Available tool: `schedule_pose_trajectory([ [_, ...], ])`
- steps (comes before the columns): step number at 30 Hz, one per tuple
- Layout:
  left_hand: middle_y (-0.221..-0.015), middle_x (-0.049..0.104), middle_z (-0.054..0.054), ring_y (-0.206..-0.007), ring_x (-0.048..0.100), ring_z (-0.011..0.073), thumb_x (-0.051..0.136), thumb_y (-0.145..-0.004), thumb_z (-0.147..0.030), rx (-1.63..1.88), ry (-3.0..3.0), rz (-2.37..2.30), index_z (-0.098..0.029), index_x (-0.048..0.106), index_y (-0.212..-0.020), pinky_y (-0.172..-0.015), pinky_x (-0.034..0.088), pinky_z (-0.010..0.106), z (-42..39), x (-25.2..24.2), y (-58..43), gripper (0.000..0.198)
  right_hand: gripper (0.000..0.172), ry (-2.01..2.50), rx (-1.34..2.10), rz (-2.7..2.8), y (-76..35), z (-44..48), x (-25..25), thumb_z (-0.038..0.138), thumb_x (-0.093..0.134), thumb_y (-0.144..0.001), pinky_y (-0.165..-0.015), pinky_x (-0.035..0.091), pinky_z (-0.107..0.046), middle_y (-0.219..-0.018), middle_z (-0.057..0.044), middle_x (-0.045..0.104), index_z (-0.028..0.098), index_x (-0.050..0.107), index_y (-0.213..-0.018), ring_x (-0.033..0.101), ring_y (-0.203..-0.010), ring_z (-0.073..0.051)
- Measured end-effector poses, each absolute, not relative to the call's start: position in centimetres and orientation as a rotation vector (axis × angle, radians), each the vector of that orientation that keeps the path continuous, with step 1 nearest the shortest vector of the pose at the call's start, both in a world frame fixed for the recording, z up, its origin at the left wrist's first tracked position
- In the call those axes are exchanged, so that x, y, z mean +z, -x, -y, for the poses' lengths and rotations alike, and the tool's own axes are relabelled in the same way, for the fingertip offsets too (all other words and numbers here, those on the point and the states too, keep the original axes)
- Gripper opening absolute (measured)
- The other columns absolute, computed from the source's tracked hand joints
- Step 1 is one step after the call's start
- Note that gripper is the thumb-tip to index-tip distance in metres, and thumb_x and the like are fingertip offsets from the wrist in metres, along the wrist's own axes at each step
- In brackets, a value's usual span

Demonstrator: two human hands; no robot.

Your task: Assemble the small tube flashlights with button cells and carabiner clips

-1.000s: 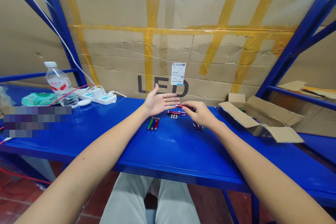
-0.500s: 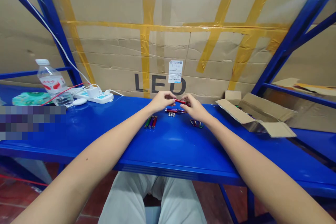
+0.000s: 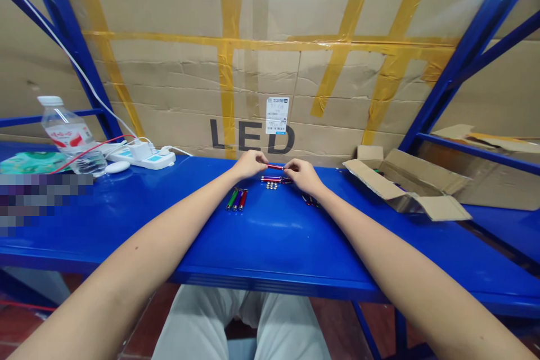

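Above the back of the table, a slim red metal tube (image 3: pixel 275 167) is held level between both hands. My left hand (image 3: pixel 252 165) pinches its left end, and my right hand (image 3: pixel 302 175) grips its right end. Just below them lie a red tube (image 3: pixel 270 179) and part of a purple one beside it. Several small silver discs (image 3: pixel 271 185), like button cells, sit in rows in front of these. Left of centre are a green tube (image 3: pixel 232 199), a purple tube (image 3: pixel 237 200) and a red tube (image 3: pixel 243 199). Small dark clip-like pieces (image 3: pixel 310 201) are partly hidden by my right wrist.
An open cardboard box (image 3: pixel 405 180) stands to the right. On the left are a plastic bottle (image 3: pixel 70 135), a white power strip (image 3: pixel 147 156) with cables and a green packet (image 3: pixel 31 162). A large taped cardboard panel (image 3: pixel 177 79) rises behind the blue table (image 3: pixel 270 247).
The hands have moved slightly apart along the red tube, so more of it shows between them. The view has shifted a little, and the wrist covers more of the dark pieces.
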State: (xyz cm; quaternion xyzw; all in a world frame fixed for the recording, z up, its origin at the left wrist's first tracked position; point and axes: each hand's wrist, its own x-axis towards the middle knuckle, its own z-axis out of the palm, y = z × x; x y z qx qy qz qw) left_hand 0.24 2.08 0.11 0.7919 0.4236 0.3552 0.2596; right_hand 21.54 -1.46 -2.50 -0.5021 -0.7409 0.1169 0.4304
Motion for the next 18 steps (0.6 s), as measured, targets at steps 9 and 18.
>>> schedule_pose_trajectory([
  [9, -0.076, 0.072, 0.007, -0.073, 0.064, 0.0200, 0.067, -0.068, -0.017, 0.861, -2.201, -1.259, -0.016, 0.075, -0.075, -0.069, 0.047, 0.032, -2.60, -0.51, -0.61, 0.010, 0.016, 1.363, 0.059, 2.057, -21.48, 1.51, -2.64, 0.010, 0.055, -0.085, -0.086, 0.046, -0.033, -0.094, -0.009, 0.070, 0.016, 0.070, -0.085, 0.062, -0.089, -0.019],
  [18, -0.075, 0.073, 0.007, -0.072, 0.063, 0.0202, 0.068, -0.062, -0.014, 0.780, -2.171, -1.261, -0.017, 0.075, -0.070, -0.069, 0.047, 0.031, -2.45, -0.34, -0.48, 0.011, 0.016, 1.383, 0.048, 2.106, -21.60, 1.44, -2.69, 0.012, 0.057, -0.085, -0.083, 0.047, -0.032, -0.095, -0.009, 0.072, 0.016, 0.072, -0.087, 0.064, -0.088, -0.020],
])
